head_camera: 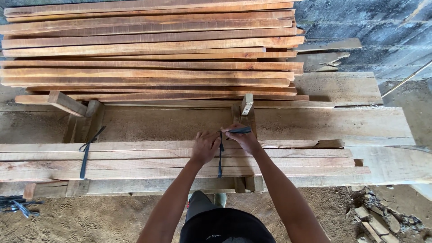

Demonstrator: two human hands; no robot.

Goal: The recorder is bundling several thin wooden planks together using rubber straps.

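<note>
Left hand (204, 147) curled knuckles-up on top of the near bundle of wooden slats (135, 163), fingers closed around the black strap (220, 157) just to its right. Right hand (243, 138) set just beside it on the right, fingers pinched on the strap's free end (240, 130), that end pointing right and a little far from the fingertips. Strap itself running from between the two hands down over the near edge of the bundle, wrapped across the slats. Second black strap (85, 155) already tied around the same bundle, well to the left. Larger stack of planks (153, 49) piled on the far side, beyond a wide bare board (180, 123). Loose spare straps (18, 206) lying on the sawdust floor (90, 218) at the near left.
</note>
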